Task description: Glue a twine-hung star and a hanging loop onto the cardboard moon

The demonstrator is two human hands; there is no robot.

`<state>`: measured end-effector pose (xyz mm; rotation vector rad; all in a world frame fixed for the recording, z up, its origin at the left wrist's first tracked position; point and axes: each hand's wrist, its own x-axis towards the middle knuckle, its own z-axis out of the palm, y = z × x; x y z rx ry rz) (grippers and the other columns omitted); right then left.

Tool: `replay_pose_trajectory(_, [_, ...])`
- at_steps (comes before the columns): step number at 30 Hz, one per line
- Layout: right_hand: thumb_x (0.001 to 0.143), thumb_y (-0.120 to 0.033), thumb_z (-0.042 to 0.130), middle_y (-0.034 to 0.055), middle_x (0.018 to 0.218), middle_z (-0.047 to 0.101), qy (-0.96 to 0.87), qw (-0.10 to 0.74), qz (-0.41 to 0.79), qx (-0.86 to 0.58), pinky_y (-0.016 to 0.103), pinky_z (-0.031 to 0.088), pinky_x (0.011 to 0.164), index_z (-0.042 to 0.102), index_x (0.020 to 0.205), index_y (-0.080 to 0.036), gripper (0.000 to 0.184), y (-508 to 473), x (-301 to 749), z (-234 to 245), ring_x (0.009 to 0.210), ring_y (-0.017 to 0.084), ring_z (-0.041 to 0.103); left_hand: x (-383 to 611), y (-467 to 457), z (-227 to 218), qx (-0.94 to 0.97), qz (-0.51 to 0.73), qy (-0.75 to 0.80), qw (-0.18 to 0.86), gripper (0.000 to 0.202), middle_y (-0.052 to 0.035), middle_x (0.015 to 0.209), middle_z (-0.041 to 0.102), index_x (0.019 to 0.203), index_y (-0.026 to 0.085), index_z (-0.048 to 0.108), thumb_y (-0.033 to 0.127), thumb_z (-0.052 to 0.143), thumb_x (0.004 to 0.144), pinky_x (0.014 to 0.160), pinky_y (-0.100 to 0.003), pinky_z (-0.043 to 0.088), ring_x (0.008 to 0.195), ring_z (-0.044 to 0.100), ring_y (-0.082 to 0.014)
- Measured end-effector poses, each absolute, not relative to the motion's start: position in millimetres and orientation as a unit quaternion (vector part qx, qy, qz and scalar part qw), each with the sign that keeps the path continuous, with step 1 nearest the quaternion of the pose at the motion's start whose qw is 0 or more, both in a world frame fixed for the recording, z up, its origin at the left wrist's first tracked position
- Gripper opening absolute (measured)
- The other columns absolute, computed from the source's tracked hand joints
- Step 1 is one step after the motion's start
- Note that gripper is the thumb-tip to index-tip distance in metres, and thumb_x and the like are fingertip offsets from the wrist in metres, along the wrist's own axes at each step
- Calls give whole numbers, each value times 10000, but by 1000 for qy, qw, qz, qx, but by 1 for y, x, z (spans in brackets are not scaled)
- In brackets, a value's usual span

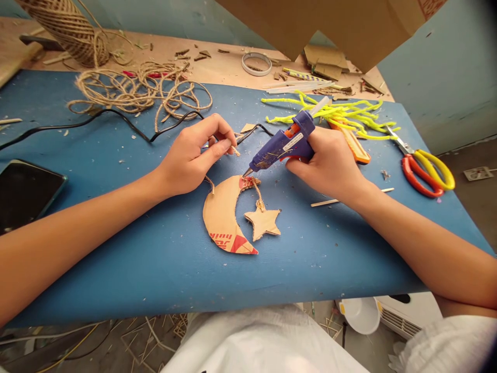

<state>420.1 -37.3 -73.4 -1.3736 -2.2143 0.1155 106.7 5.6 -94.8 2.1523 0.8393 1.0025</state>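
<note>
A cardboard crescent moon (221,212) lies on the blue table mat (155,269), red print at its lower tip. From its upper tip a short twine holds a cardboard star (264,224), which rests inside the curve. My right hand (334,163) grips a blue hot glue gun (277,142), its nozzle at the moon's top edge; I cannot tell whether it touches. Just above the moon, my left hand (198,153) pinches the end of a twine (235,151). Another part of the twine meets the moon's upper left edge.
Loose twine (132,90) and a twine spool (66,31) sit at back left. Yellow pipe cleaners (341,114), an orange cutter (355,145) and scissors (423,166) lie right. A black cord (89,118) crosses the mat. A phone (29,194) is at left; cardboard (334,26) overhangs the back.
</note>
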Motion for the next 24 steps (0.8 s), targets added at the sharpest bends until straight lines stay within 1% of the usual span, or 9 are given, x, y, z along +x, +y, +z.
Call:
replay_pose_trajectory(4, [819, -214, 728, 62, 941, 784, -816, 245, 27, -524, 424, 592, 820, 760, 1008, -237, 194, -38, 421, -71, 873, 278, 724, 106, 5, -95, 812, 375, 325, 307, 242, -38, 1031, 817, 1080, 270, 748, 493, 699, 1158, 905, -371, 649, 976, 810, -214])
replay_pose_trajectory(9, [800, -195, 721, 75, 1047, 836, -817, 253, 21, -517, 441, 624, 890, 786, 1059, -235, 270, -40, 422, -69, 1000, 315, 792, 106, 5, -94, 812, 371, 333, 303, 183, -38, 1024, 829, 1076, 268, 755, 428, 695, 1140, 904, -378, 657, 968, 809, -216])
replay_pose_trajectory(14, [860, -239, 727, 93, 1072, 850, -821, 256, 21, -511, 458, 639, 917, 800, 1070, -232, 223, -41, 423, -68, 1041, 334, 818, 107, 5, -93, 812, 373, 329, 305, 161, -35, 1025, 833, 1076, 272, 748, 412, 689, 1130, 891, -393, 646, 962, 808, -223])
replay_pose_trajectory(19, [873, -224, 709, 94, 1129, 852, -831, 262, 22, -490, 472, 651, 976, 818, 1189, -226, 334, -40, 424, -68, 1124, 349, 825, 107, 5, -93, 813, 373, 326, 305, 158, -36, 1017, 833, 1075, 271, 742, 414, 698, 1128, 890, -394, 647, 950, 806, -225])
replay_pose_trajectory(24, [872, -199, 719, 107, 1149, 849, -834, 263, 19, -485, 481, 657, 1002, 813, 1166, -223, 310, -41, 425, -68, 1136, 361, 835, 107, 4, -93, 813, 373, 329, 303, 142, -37, 1011, 826, 1068, 267, 752, 383, 687, 1119, 889, -390, 645, 946, 801, -222])
